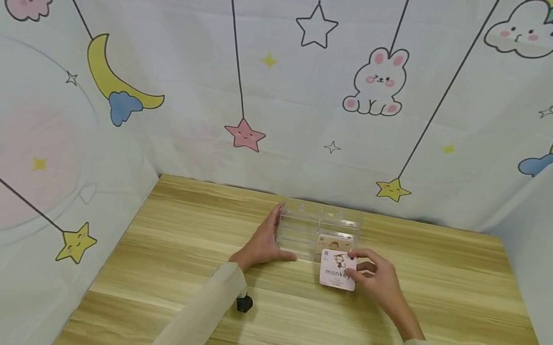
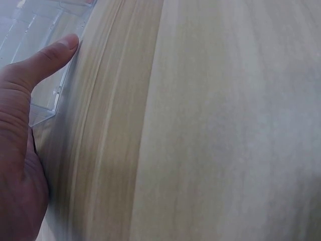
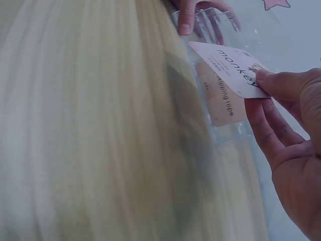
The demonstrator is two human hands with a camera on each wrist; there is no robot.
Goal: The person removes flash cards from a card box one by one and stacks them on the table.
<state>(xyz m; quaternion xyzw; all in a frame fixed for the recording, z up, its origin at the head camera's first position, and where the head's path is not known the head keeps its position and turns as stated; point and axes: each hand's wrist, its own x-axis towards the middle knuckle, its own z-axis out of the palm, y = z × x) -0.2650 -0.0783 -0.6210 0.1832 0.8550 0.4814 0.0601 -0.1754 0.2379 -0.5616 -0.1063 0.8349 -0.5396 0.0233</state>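
A clear plastic box [image 1: 297,233] with several compartments lies near the back edge of the table. My left hand [image 1: 265,246] holds its left side, fingers along the side and thumb over the front edge, as the left wrist view shows too. Between thumb and fingers my right hand [image 1: 379,282] pinches a pale pink card [image 1: 335,280] printed "monkey" with a small monkey drawing. That card is tilted over the box's front right part. Behind it, a tan card lettered "skipping rope" [image 3: 216,100] lies in the right-hand compartment, partly covered; the left compartments show no card.
The wood-grain table [image 1: 302,343] spreads out in front of and beside the box. A white cloth [image 1: 312,98] with rabbits, stars and moons hangs close behind the table and along both sides. Black wrist cameras [image 1: 245,303] are worn at the sleeves.
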